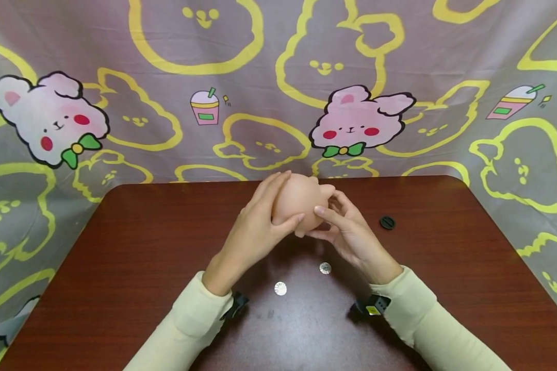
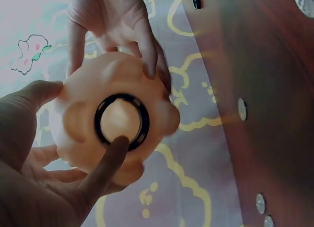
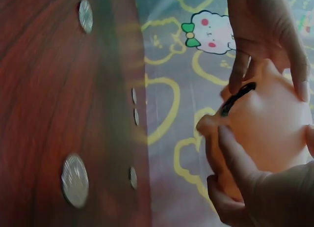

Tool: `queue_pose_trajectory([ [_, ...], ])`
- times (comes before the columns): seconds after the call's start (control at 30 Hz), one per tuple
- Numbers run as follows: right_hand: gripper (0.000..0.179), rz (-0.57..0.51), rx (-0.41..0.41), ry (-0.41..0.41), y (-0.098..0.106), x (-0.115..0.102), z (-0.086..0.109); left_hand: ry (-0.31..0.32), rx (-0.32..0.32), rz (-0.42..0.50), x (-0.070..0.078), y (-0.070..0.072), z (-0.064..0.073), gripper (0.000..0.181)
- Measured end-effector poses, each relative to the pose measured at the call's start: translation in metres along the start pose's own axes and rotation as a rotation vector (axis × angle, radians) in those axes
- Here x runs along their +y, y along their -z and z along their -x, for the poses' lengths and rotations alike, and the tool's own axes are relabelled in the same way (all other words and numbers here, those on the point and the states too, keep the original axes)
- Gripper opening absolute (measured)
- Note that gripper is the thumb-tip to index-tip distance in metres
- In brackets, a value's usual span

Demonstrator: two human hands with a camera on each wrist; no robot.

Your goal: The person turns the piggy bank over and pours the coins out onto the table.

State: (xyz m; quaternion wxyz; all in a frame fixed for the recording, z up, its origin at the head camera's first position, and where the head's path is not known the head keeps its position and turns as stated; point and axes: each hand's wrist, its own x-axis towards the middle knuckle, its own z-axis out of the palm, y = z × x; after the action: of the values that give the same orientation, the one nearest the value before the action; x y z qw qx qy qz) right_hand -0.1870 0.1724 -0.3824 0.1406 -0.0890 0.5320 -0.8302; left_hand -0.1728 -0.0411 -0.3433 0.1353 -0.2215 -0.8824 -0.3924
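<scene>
Both hands hold a peach piggy bank [image 1: 297, 198] above the table's far half. My left hand [image 1: 255, 226] grips its left side, fingers over the top and thumb low on the near face. My right hand [image 1: 355, 237] grips the right side with curled fingers. In the left wrist view, the underside shows stubby feet and a black ring [image 2: 98, 126] around a round opening. One left-hand fingertip [image 2: 117, 143] lies at the ring's lower edge. Seen from the right wrist, the ring [image 3: 238, 98] is edge-on, with the bank tilted.
A silver coin [image 1: 280, 288] and another coin [image 1: 325, 268] lie on the brown table [image 1: 167, 257], nearer than the bank. The right wrist view shows several coins. A round black plug [image 1: 387, 222] lies to the right. Patterned cloth [image 1: 269, 103] hangs behind the table.
</scene>
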Motion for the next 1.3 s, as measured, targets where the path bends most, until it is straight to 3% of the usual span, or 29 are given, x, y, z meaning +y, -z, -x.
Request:
queue_pose_trajectory([
  [0.13, 0.056, 0.268, 0.096, 0.085, -0.005, -0.005, 0.003, 0.057, -0.065, 0.071, -0.005, 0.0, 0.0, 0.083],
  [0.23, 0.068, 0.557, 0.144, 0.239, -0.011, -0.009, 0.005, 0.074, -0.094, 0.128, -0.008, -0.001, -0.001, 0.089],
  [0.33, 0.075, 0.82, 0.165, 0.458, -0.016, -0.01, 0.008, 0.072, -0.099, 0.154, -0.012, -0.003, -0.001, 0.094],
  [0.5, 0.077, 1.033, 0.129, 0.729, -0.023, -0.009, 0.009, 0.064, -0.089, 0.186, -0.016, -0.006, 0.0, 0.098],
  [0.77, 0.072, 1.215, 0.073, 0.917, -0.027, -0.008, 0.01, 0.057, -0.079, 0.241, -0.022, -0.01, 0.001, 0.107],
  [0.93, 0.071, 1.219, 0.05, 0.959, -0.027, -0.009, 0.009, 0.021, -0.045, 0.239, -0.023, -0.012, 0.002, 0.109],
  [1.03, 0.074, 1.146, 0.069, 0.899, -0.026, -0.009, 0.009, -0.038, 0.005, 0.221, -0.024, -0.012, 0.001, 0.105],
  [1.13, 0.081, 0.955, 0.083, 0.735, -0.023, -0.011, 0.01, -0.085, 0.053, 0.228, -0.023, -0.01, 0.001, 0.101],
  [1.3, 0.081, 0.456, 0.059, 0.38, -0.014, -0.011, 0.009, -0.095, 0.082, 0.274, -0.019, -0.008, 0.001, 0.096],
])
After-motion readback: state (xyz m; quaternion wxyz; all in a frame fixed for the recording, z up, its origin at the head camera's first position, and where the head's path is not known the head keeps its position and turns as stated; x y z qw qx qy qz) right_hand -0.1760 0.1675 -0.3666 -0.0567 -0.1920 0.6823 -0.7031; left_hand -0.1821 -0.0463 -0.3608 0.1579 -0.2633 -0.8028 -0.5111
